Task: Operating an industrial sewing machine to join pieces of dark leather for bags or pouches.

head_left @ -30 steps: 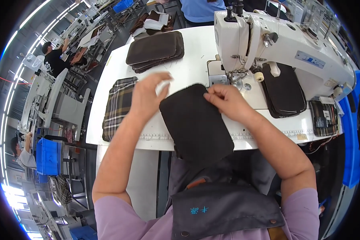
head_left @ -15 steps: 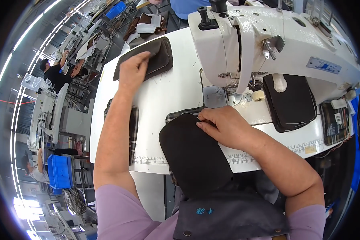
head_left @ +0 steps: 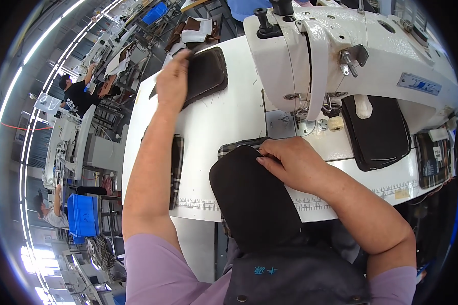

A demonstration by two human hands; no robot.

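Note:
My right hand (head_left: 293, 161) pinches the top corner of a black rounded fabric panel (head_left: 254, 198). Beneath that panel, plaid fabric (head_left: 229, 147) shows at its upper and left edges; both overhang the table's front edge towards my lap. At the far left my left hand (head_left: 173, 82), somewhat blurred, is closed on a dark fabric piece at the stack of dark brown rounded panels (head_left: 207, 73). Most of that piece is hidden behind the hand. The sewing machine's needle and presser foot (head_left: 304, 113) stand just beyond my right hand.
A white sewing machine (head_left: 285, 61) fills the back right of the white table (head_left: 213, 122). Another stack of black panels (head_left: 376, 134) lies under its arm. Plaid pieces rest at the left (head_left: 177, 165) and far right (head_left: 433, 160). Other people work at machines to the left.
My left hand has raised the dark piece from its stack and tilted it up. My right hand keeps its pinch on the black panel. The whole view has shifted slightly.

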